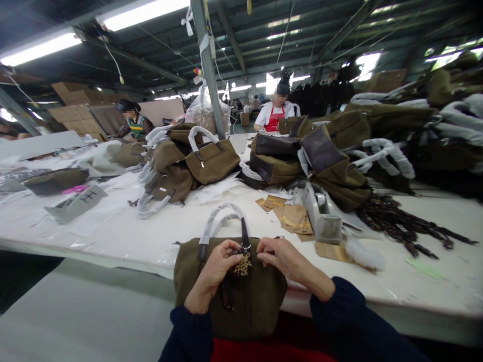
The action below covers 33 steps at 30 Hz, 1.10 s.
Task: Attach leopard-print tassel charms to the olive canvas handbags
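An olive handbag (256, 301) stands upright at the table's front edge, its handles (222, 213) wrapped in white film. In front of the bag, my left hand (221, 264) pinches a dark charm strap near the base of the right handle end. A leopard-print tag (242, 264) hangs beside those fingertips, and a dark dangling piece (227, 295) hangs lower on the bag. My right hand (277, 255) is just right of the handle's metal ring, thumb and fingers pressed together. Whatever lies between the right fingertips is too small to make out.
More olive bags (213, 161) are heaped across the table (124, 236). To the right are a tape dispenser (320, 213), brown cards (296, 218) and a pile of dark charm straps (400, 221). A folded card sign (77, 203) stands left. Two people (274, 118) work beyond the table.
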Each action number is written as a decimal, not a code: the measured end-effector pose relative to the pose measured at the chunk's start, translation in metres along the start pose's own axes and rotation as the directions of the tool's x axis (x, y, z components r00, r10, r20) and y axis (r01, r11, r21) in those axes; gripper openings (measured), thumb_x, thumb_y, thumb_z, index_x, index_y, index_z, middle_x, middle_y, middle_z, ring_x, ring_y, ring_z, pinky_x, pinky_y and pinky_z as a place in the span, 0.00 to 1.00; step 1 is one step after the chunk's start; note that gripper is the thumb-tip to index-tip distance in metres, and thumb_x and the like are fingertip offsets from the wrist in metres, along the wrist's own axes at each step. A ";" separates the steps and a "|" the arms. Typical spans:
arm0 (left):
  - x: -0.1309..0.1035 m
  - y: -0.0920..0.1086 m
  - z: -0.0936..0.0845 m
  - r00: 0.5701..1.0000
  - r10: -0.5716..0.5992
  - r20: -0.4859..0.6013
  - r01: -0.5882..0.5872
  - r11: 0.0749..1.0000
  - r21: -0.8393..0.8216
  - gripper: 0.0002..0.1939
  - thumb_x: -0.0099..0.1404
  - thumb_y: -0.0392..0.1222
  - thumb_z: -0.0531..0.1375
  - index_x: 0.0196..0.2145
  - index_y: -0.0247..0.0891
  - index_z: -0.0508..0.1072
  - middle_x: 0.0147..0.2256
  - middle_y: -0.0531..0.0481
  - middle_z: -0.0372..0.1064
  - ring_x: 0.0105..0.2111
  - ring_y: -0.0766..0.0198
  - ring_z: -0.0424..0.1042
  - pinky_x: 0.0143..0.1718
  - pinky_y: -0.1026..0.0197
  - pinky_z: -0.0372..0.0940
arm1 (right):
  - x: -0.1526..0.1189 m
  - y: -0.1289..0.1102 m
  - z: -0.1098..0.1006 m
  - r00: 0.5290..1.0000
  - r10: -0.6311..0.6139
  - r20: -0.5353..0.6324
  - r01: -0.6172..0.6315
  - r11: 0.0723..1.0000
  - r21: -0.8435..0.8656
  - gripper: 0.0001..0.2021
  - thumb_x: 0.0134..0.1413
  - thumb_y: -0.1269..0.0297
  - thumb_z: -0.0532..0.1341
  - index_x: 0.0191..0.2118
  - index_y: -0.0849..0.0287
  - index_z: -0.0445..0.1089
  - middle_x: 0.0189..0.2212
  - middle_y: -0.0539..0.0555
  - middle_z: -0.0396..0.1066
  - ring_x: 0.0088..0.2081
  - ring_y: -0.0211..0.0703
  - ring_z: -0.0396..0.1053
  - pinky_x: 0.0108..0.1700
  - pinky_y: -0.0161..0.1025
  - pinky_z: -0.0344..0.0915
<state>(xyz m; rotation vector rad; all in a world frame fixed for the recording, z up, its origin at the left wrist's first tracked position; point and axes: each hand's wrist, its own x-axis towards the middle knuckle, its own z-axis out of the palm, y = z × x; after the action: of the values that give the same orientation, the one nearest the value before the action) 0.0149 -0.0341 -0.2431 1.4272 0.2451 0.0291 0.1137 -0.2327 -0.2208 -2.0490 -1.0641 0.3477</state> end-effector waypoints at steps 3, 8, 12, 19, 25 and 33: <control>0.000 0.000 0.000 1.000 -0.002 -0.001 0.002 1.000 0.005 0.16 0.53 0.40 0.70 0.37 0.35 0.70 0.33 0.52 0.70 0.31 0.69 0.68 0.32 0.68 0.63 | -0.001 -0.007 -0.005 0.999 0.018 0.046 -0.009 0.985 -0.175 0.03 0.54 0.70 0.62 0.31 0.56 0.72 0.24 0.47 0.74 0.28 0.37 0.68 0.33 0.33 0.55; 0.000 0.000 -0.001 1.000 0.007 0.006 -0.007 1.000 -0.007 0.16 0.54 0.40 0.70 0.37 0.35 0.70 0.33 0.52 0.70 0.31 0.68 0.69 0.33 0.67 0.63 | -0.004 -0.012 -0.006 0.999 0.030 -0.041 -0.040 0.959 -0.282 0.05 0.56 0.69 0.60 0.31 0.56 0.73 0.25 0.49 0.73 0.29 0.39 0.67 0.34 0.34 0.54; -0.001 0.000 -0.002 1.000 0.002 0.010 -0.002 1.000 -0.028 0.17 0.53 0.41 0.70 0.37 0.35 0.70 0.34 0.51 0.71 0.32 0.68 0.69 0.33 0.67 0.63 | -0.005 -0.010 -0.003 0.996 0.023 -0.088 -0.037 0.986 -0.163 0.06 0.59 0.66 0.59 0.32 0.56 0.72 0.26 0.48 0.72 0.29 0.38 0.67 0.33 0.34 0.56; -0.001 -0.001 -0.002 1.000 0.010 0.018 -0.010 0.999 -0.031 0.16 0.54 0.40 0.70 0.38 0.35 0.70 0.33 0.52 0.71 0.32 0.69 0.69 0.34 0.67 0.63 | -0.003 -0.007 0.002 0.992 0.015 -0.122 -0.034 0.988 -0.153 0.06 0.60 0.65 0.60 0.33 0.56 0.73 0.27 0.48 0.73 0.30 0.38 0.67 0.35 0.34 0.57; -0.001 -0.002 -0.002 1.000 0.008 0.011 -0.007 1.000 -0.031 0.17 0.53 0.40 0.70 0.38 0.35 0.70 0.34 0.51 0.71 0.32 0.67 0.70 0.34 0.66 0.64 | -0.005 -0.006 0.001 0.994 0.021 -0.112 -0.037 0.989 -0.144 0.06 0.59 0.65 0.59 0.32 0.56 0.73 0.27 0.49 0.73 0.30 0.38 0.67 0.34 0.34 0.56; -0.001 -0.001 -0.002 1.000 0.002 0.018 -0.002 0.999 -0.044 0.17 0.53 0.40 0.70 0.38 0.35 0.71 0.34 0.51 0.72 0.32 0.67 0.70 0.35 0.66 0.64 | -0.005 -0.006 0.002 0.993 0.034 -0.117 -0.049 0.991 -0.127 0.06 0.59 0.65 0.59 0.32 0.56 0.73 0.27 0.49 0.73 0.30 0.39 0.67 0.34 0.34 0.56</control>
<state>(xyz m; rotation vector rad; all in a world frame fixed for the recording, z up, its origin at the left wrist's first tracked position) 0.0131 -0.0326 -0.2442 1.3829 0.2269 0.0231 0.1065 -0.2337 -0.2182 -2.1812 -0.9979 0.1829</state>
